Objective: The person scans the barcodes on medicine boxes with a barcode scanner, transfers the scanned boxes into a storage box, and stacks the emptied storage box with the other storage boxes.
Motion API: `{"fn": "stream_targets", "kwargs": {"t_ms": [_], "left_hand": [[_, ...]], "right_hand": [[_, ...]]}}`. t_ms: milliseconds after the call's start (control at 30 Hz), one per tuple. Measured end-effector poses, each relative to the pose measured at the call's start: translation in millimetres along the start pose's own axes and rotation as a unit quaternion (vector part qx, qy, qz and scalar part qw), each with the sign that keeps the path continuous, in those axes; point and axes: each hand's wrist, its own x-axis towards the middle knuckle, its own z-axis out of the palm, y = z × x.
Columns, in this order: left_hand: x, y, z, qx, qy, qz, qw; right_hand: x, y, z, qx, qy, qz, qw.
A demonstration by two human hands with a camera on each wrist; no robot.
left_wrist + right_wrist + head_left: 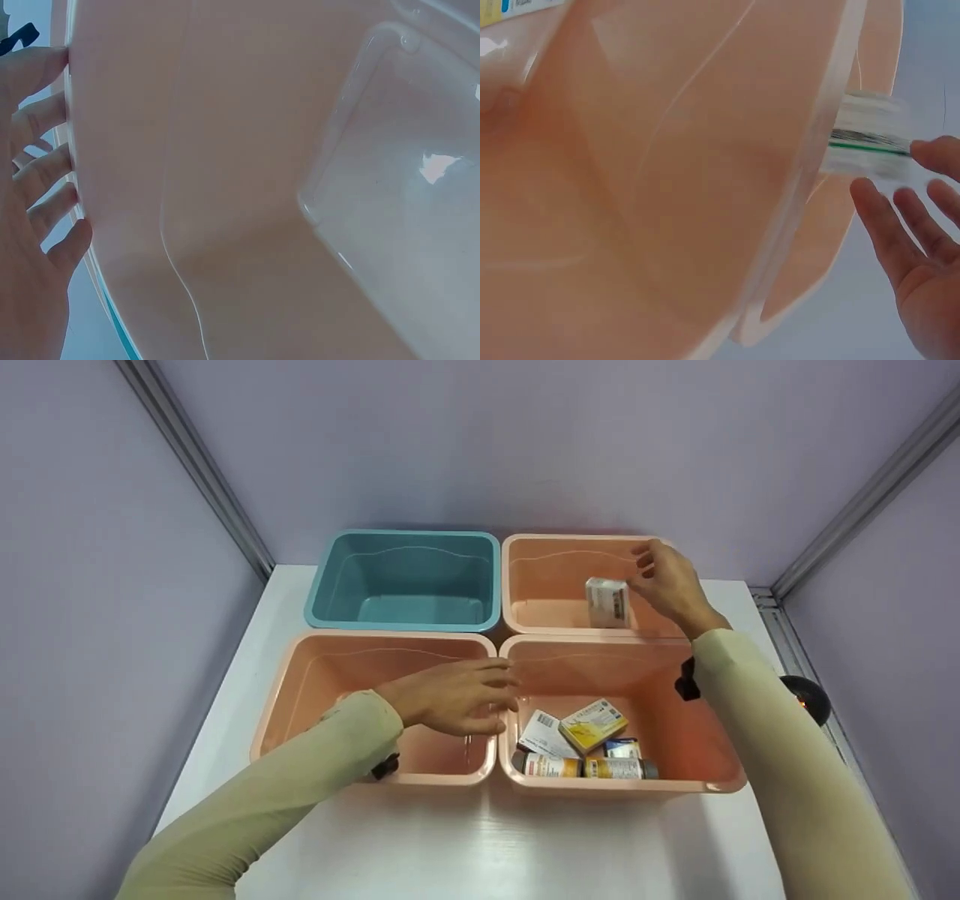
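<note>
A small white box, blurred in the right wrist view, is over or inside the back right pink bin. My right hand is just right of it with fingers spread. In the right wrist view the thumb tip is close to the box's end; whether they touch is unclear. My left hand hovers with loosely extended fingers over the inner rim of the front left pink bin, holding nothing. In the left wrist view its fingertips overlap the bin's rim.
The front right pink bin contains a yellow box, a white box, a small blue box and two bottles lying down. A blue bin stands at back left. A black round object is at the right edge.
</note>
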Motion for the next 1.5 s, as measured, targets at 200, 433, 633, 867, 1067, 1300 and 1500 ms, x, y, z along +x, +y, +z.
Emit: {"fn": "stream_targets", "kwargs": {"t_ms": [200, 433, 633, 867, 1067, 1300, 1500], "left_hand": [[1.0, -0.1, 0.3, 0.007, 0.009, 0.012, 0.9999], [1.7, -0.1, -1.2, 0.010, 0.007, 0.009, 0.9999], [0.4, -0.4, 1.5, 0.007, 0.013, 0.015, 0.9998], [-1.4, 2.6, 0.4, 0.008, 0.016, 0.011, 0.9998], [-0.3, 2.5, -0.9, 0.013, 0.012, 0.008, 0.9998], [1.0, 1.8, -0.5, 0.015, 0.006, 0.005, 0.9999], [1.4, 3.2, -0.9, 0.010, 0.000, 0.002, 0.9999]], "right_hand": [[-3.3, 3, 10, -0.002, 0.007, -0.043, 0.9991], [-13.7, -4, 16, 0.009, 0.002, -0.087, 0.9961], [-27.4, -15, 23, 0.037, -0.034, -0.139, 0.9890], [-48.4, -23, 31, 0.046, -0.115, -0.179, 0.9760], [-64.3, -22, 43, 0.027, -0.248, -0.190, 0.9497], [-76.3, -13, 71, -0.043, -0.346, -0.173, 0.9212], [-90.4, -6, 97, -0.105, -0.421, -0.133, 0.8910]]}}
